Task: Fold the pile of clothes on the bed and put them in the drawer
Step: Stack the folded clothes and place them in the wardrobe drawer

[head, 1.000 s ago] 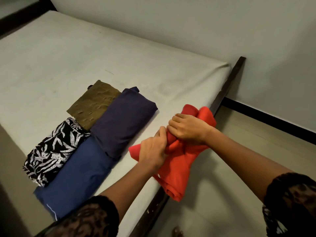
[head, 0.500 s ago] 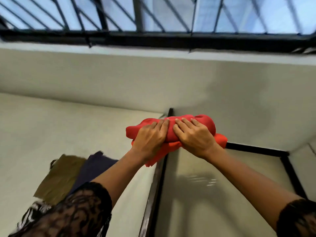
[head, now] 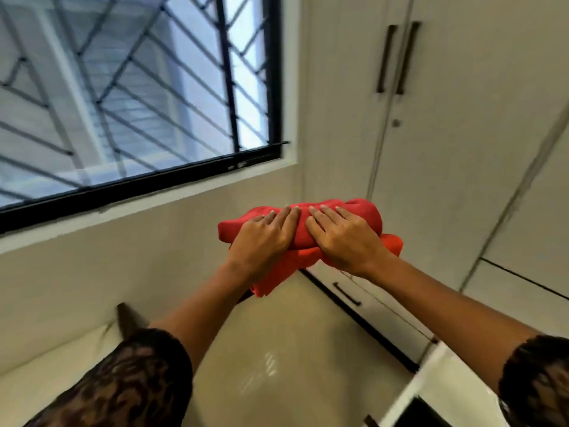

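View swung from bed to wardrobe (head: 462, 149); left hand (head: 261, 238), right hand (head: 345, 238) clasp red garment (head: 363, 212) underneath

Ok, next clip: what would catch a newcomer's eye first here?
The bright red garment, bundled and held mid-air at the centre by the left hand and the right hand. Then the barred window at upper left, and the pale wardrobe doors with dark handles at right.
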The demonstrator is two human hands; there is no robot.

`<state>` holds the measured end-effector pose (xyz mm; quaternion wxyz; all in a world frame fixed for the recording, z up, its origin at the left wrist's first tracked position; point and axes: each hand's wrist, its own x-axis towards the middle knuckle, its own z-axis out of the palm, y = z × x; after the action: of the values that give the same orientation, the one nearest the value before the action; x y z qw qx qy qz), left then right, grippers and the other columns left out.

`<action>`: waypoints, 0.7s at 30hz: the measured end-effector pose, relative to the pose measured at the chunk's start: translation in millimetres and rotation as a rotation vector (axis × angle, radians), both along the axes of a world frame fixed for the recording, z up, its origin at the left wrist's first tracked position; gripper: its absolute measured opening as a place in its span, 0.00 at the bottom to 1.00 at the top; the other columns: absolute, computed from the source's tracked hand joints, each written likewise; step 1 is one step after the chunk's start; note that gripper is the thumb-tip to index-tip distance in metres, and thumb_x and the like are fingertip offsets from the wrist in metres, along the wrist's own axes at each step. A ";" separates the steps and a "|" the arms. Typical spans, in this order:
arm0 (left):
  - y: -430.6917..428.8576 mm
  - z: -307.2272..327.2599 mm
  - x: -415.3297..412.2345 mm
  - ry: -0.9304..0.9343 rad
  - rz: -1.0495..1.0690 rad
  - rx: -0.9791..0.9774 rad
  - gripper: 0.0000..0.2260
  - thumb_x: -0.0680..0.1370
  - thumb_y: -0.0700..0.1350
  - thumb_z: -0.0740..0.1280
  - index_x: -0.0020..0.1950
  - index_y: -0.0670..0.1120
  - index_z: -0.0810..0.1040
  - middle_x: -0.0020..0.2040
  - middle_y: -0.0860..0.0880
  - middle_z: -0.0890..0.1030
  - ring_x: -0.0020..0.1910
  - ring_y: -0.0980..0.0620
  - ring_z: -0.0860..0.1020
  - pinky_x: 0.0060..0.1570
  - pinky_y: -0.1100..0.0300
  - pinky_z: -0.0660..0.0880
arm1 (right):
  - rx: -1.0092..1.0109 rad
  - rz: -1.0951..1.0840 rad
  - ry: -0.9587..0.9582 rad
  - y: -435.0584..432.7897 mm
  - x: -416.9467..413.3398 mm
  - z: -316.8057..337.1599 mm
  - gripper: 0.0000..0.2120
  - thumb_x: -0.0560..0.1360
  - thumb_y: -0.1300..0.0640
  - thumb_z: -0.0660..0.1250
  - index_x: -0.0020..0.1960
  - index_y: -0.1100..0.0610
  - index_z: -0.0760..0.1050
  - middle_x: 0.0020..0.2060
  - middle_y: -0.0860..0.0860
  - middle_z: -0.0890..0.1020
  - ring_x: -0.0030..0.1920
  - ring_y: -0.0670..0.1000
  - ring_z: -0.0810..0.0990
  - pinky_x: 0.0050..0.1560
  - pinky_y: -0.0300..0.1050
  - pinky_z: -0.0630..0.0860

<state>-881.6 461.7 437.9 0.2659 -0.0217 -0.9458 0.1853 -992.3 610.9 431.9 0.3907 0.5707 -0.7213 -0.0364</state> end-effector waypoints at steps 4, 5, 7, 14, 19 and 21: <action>103.7 4.0 -62.9 -0.032 -0.205 -0.019 0.34 0.68 0.58 0.72 0.63 0.34 0.74 0.57 0.35 0.79 0.49 0.39 0.82 0.46 0.48 0.79 | -0.009 -0.238 0.001 128.4 -24.6 8.4 0.22 0.61 0.60 0.78 0.53 0.64 0.79 0.51 0.63 0.82 0.49 0.62 0.83 0.47 0.57 0.80; 127.0 2.5 -75.0 -0.032 -0.249 -0.025 0.35 0.66 0.57 0.75 0.63 0.35 0.74 0.57 0.36 0.79 0.49 0.39 0.82 0.46 0.48 0.79 | -0.013 -0.287 -0.018 155.3 -29.3 5.9 0.24 0.60 0.60 0.79 0.54 0.63 0.78 0.51 0.63 0.82 0.49 0.62 0.82 0.48 0.57 0.80; 175.3 -4.1 -98.7 -0.024 -0.339 -0.028 0.35 0.64 0.57 0.76 0.63 0.35 0.75 0.56 0.36 0.80 0.48 0.39 0.82 0.45 0.49 0.79 | -0.027 -0.375 -0.041 208.7 -37.4 -3.5 0.27 0.59 0.59 0.80 0.55 0.63 0.77 0.52 0.63 0.82 0.50 0.62 0.82 0.49 0.57 0.80; 363.1 -90.5 -165.8 -0.125 -0.616 -0.004 0.30 0.70 0.52 0.72 0.66 0.36 0.72 0.59 0.35 0.78 0.51 0.38 0.81 0.48 0.48 0.79 | -0.033 -0.633 -0.161 406.9 -57.5 -94.1 0.31 0.56 0.55 0.82 0.56 0.64 0.78 0.53 0.62 0.81 0.52 0.62 0.82 0.51 0.57 0.79; 455.0 -150.8 -183.2 -0.265 -0.701 -0.007 0.37 0.67 0.55 0.75 0.68 0.36 0.70 0.62 0.36 0.76 0.55 0.38 0.79 0.53 0.47 0.76 | -0.011 -0.721 -0.242 501.0 -55.6 -164.4 0.33 0.56 0.52 0.82 0.56 0.65 0.78 0.53 0.63 0.82 0.51 0.62 0.82 0.50 0.58 0.78; 505.9 -195.5 -192.6 -0.283 -0.755 0.031 0.34 0.63 0.50 0.79 0.63 0.35 0.75 0.56 0.36 0.80 0.48 0.39 0.82 0.47 0.49 0.79 | -0.013 -0.757 -0.239 547.7 -58.4 -205.0 0.29 0.59 0.55 0.81 0.55 0.66 0.78 0.51 0.63 0.82 0.50 0.62 0.82 0.50 0.58 0.79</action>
<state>-1074.2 967.6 242.4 0.1827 -0.3890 -0.9012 0.0553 -1050.6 1158.5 226.9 0.2665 0.2622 -0.9214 -0.1063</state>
